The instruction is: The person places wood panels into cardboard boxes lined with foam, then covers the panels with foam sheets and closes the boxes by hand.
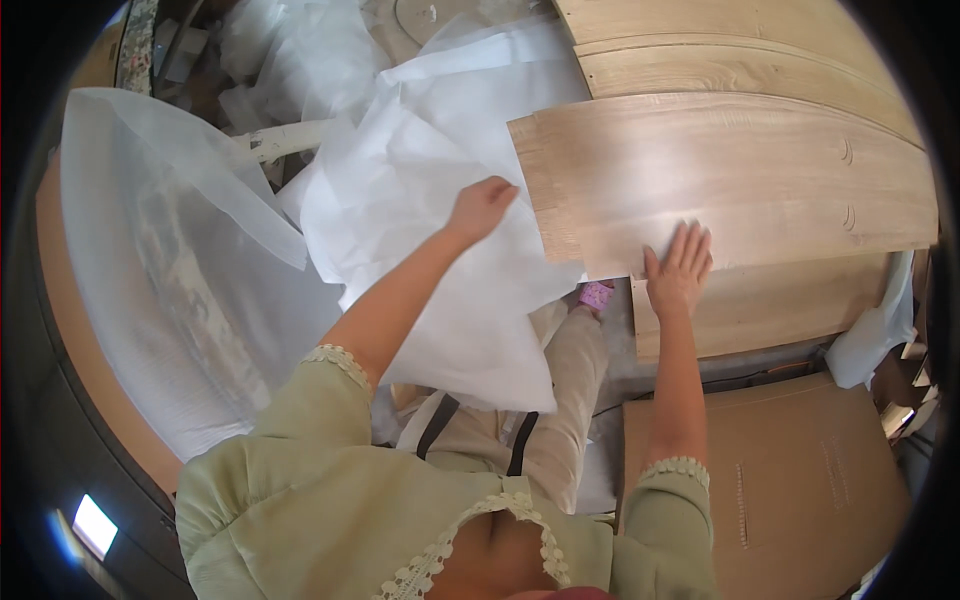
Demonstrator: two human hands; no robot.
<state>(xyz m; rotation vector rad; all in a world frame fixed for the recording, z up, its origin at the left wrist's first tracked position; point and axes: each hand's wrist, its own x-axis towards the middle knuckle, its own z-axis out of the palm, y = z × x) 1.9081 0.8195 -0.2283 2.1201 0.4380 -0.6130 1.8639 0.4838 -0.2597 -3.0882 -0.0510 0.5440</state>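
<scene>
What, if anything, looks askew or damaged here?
The top wood panel under the right hand juts left past the lower panel, so they look misaligned; the white sheeting is rumpled. No clear damage shows.

— Looks like what sort of place?
— Looks like a workshop or packing area.
— Going by what?
— By overlapping pale wood-grain flat panels (740,180), a loose thin white wrapping sheet (410,220), crumpled translucent plastic wrapping (300,60) and a large flat brown cardboard piece (785,480).
</scene>
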